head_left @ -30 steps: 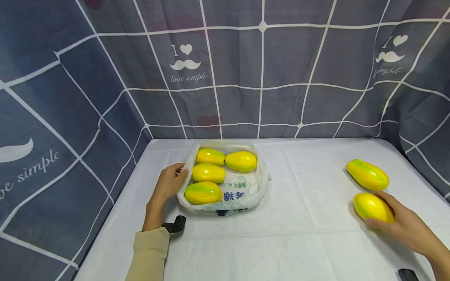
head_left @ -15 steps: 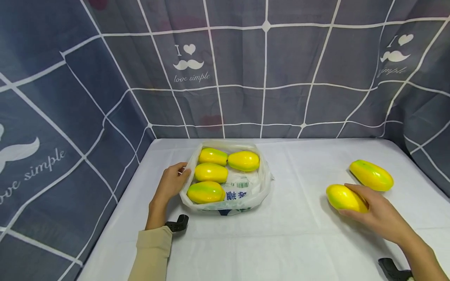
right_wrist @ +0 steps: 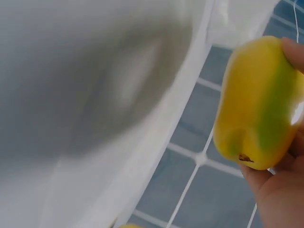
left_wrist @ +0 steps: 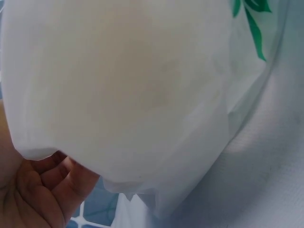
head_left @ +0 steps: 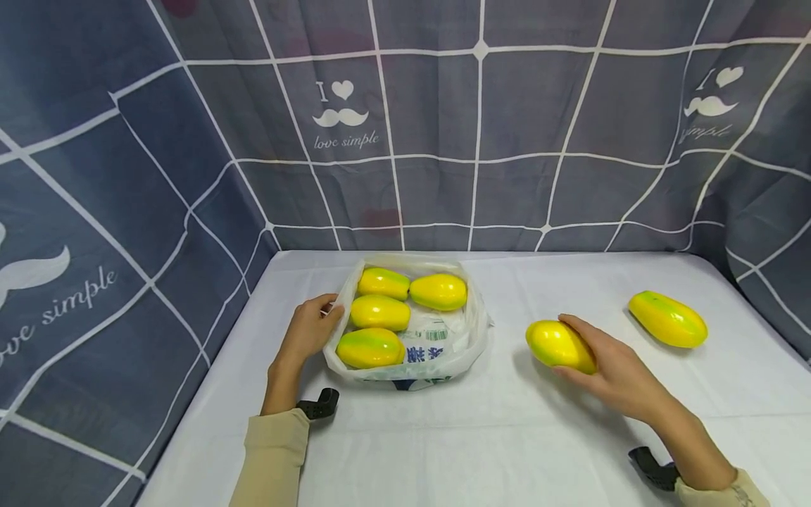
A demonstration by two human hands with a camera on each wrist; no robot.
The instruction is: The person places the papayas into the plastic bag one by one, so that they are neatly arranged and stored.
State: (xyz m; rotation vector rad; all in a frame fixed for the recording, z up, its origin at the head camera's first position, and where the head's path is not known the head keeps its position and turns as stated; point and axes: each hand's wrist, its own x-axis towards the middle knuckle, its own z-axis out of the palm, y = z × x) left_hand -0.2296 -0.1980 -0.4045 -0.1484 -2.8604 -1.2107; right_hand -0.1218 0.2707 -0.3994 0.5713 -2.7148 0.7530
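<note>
My right hand (head_left: 617, 370) grips a yellow papaya (head_left: 557, 345) with a green streak, thumb on one side and fingers on the other. In the right wrist view this papaya (right_wrist: 254, 104) shows its brown stem end, and its shadow falls on the white cloth, apart from it. My left hand (head_left: 309, 325) holds the left rim of a white plastic bag (head_left: 465, 345), which stands wide open at the top. Several papayas (head_left: 380, 312) lie inside, mostly along the left and back. In the left wrist view the bag (left_wrist: 128, 95) covers part of the fingers.
Another papaya (head_left: 668, 319) lies on the white tablecloth (head_left: 507, 451) at the right. A dark checked curtain (head_left: 424, 190) hangs behind the table and along both sides. Black camera mounts (head_left: 319, 403) stick out at both wrists.
My right hand has carried the papaya leftward from the right side of the table toward the bag. The left hand stays at the bag's rim.
</note>
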